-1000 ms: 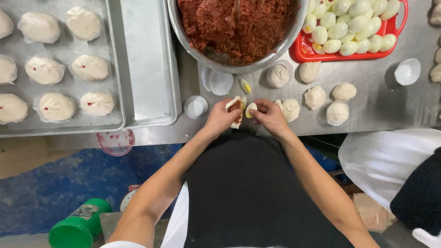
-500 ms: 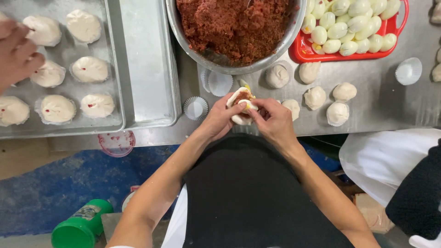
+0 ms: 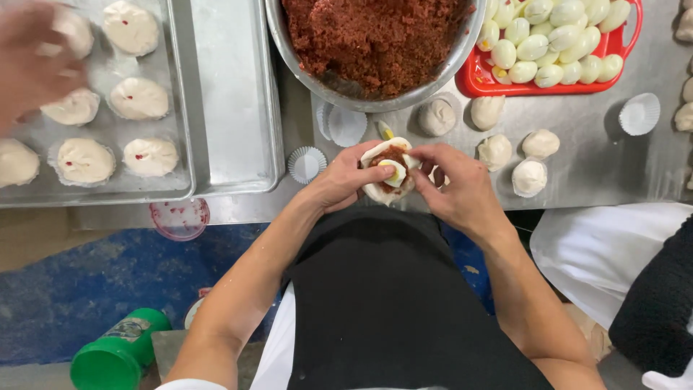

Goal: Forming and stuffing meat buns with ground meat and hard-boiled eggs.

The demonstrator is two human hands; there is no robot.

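Egg wedge now sits in the filled bun!
Both hands (image 3: 404,180) grip the dough wrapper (image 3: 386,189), lifted off the table (image 3: 592,155) since a second ago, pinching begins.

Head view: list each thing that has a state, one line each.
Dough wrapper: open, filling and egg piece showing, held in both hands.
Left hand: cupping it.
Right hand: pinching its edge.
Metal bowl: full of red filling.
Red tray: piled with egg pieces.
Paper cup: empty.

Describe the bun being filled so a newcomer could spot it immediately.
Start at the big metal bowl of red-brown filling. Just below it, the left hand and right hand cup an open dough round. Unlike nearby closed dough balls, it shows filling and egg.
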